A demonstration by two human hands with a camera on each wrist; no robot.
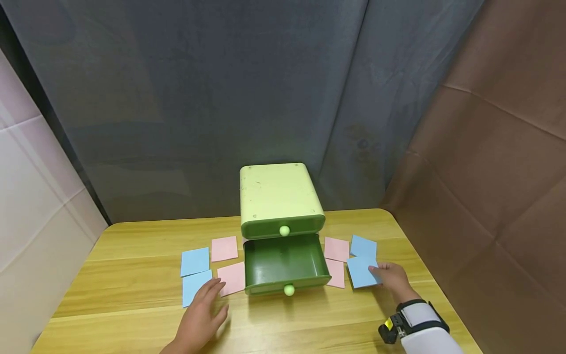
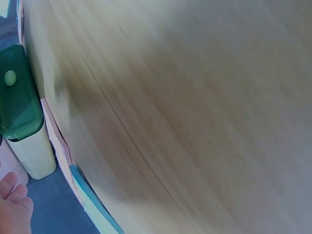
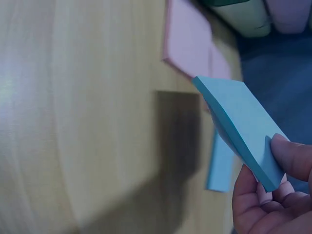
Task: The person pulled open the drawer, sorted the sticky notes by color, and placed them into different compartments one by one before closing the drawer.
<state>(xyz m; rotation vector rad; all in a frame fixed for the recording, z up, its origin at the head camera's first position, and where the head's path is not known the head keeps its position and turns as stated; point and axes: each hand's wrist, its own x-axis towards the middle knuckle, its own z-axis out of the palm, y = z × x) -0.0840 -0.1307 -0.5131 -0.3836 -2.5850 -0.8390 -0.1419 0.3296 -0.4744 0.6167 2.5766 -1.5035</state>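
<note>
My right hand [image 1: 391, 279] pinches a blue sticky note pad [image 3: 241, 122] by one edge, thumb on top and fingers underneath. In the right wrist view the pad is raised and tilted, and its shadow falls on the table. Another blue pad [image 1: 363, 246] lies just behind it, beside two pink pads [image 1: 336, 249]. My left hand [image 1: 201, 312], fingers loosely spread and holding nothing, hovers at the near blue pad [image 1: 192, 286] and the near pink pad [image 1: 233, 279] on the left. Between the hands, the green lower drawer [image 1: 287, 263] of a small cabinet is pulled out.
The pale green cabinet [image 1: 280, 191] stands at the table's back, its upper drawer [image 1: 284, 227] closed. Farther back on the left lie a blue pad [image 1: 195, 261] and a pink pad [image 1: 224, 249]. A grey curtain [image 1: 221, 98] hangs behind the wooden table [image 1: 146, 275], with cloths at both sides.
</note>
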